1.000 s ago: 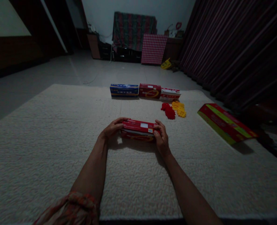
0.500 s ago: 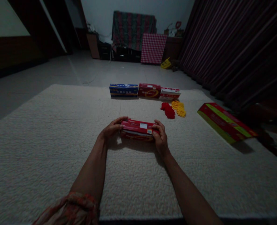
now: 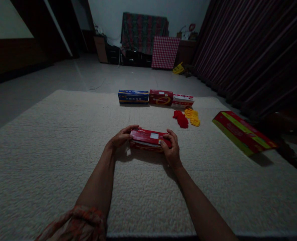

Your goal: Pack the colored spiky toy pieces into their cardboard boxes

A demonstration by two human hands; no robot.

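Note:
A long red box (image 3: pixel 147 137) with a white label on top is on the quilted mat in front of me. My left hand (image 3: pixel 122 136) grips its left end, thumb along the near top edge and fingers behind. At the other end, my right hand (image 3: pixel 172 147) holds the box with the thumb on the near top edge and the fingers over the far side. A small whitish piece hangs below the left end. Beyond the box lie a red fuzzy piece (image 3: pixel 180 119) and a yellow fuzzy piece (image 3: pixel 192 117), side by side.
Along the mat's (image 3: pixel 63 140) far edge stand a blue box (image 3: pixel 133 97), another red box (image 3: pixel 160 97) and a white-and-red box (image 3: pixel 182 100). To the right sits a large red and yellow-green box (image 3: pixel 243 132). A dark curtain (image 3: pixel 238 43) hangs on the right.
My right thumb has slid a little left along the near top edge of the box. Both hands stay on the box, and the view has shifted slightly.

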